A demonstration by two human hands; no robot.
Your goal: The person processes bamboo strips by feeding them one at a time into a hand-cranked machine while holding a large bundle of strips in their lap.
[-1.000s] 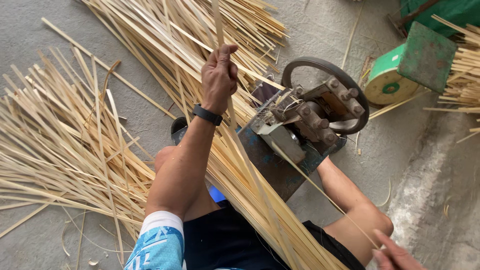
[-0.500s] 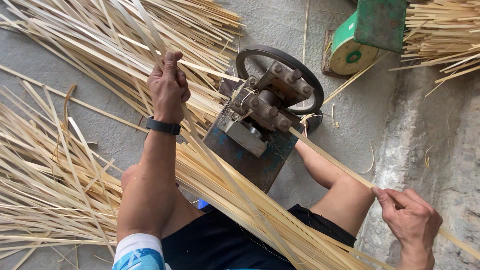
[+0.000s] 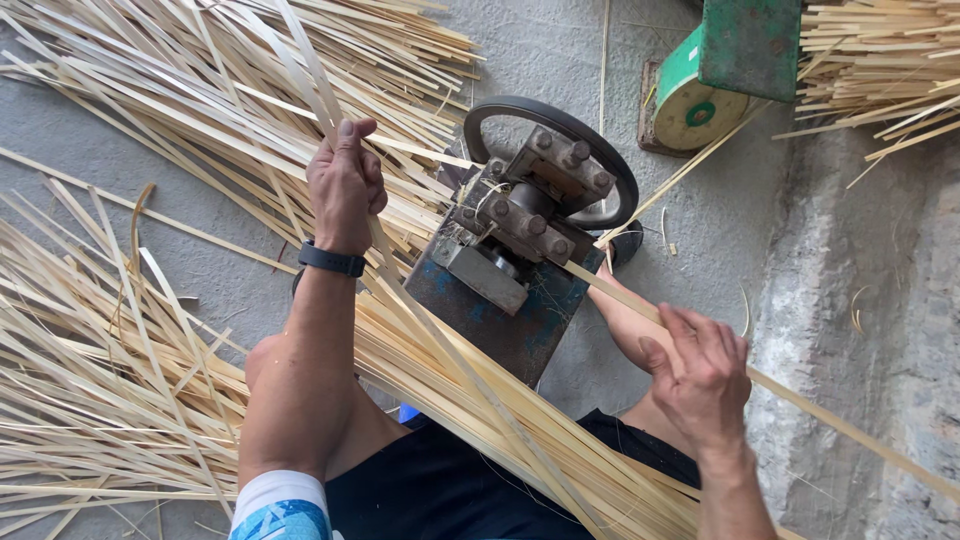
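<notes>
My left hand (image 3: 345, 183) is raised over the floor pile, fingers closed around a thin pale bamboo strip (image 3: 300, 70) that runs up and away. My right hand (image 3: 700, 375) grips another long bamboo strip (image 3: 840, 425) that comes out of the right side of a small metal splitting machine (image 3: 520, 245) with bolted rollers and a dark hand wheel. A thick bundle of bamboo strips (image 3: 480, 400) lies across my lap, running from the machine's left side down to the lower right.
Loose bamboo strips (image 3: 110, 330) cover the concrete floor on the left and at the top. A green metal machine (image 3: 720, 70) stands at the top right, with a stack of cut strips (image 3: 880, 60) beside it. Rough concrete ledge on the right.
My right hand has come up from the lower right and closed on the strip leaving the machine. My left hand stays raised on its strip. The view shifted slightly.
</notes>
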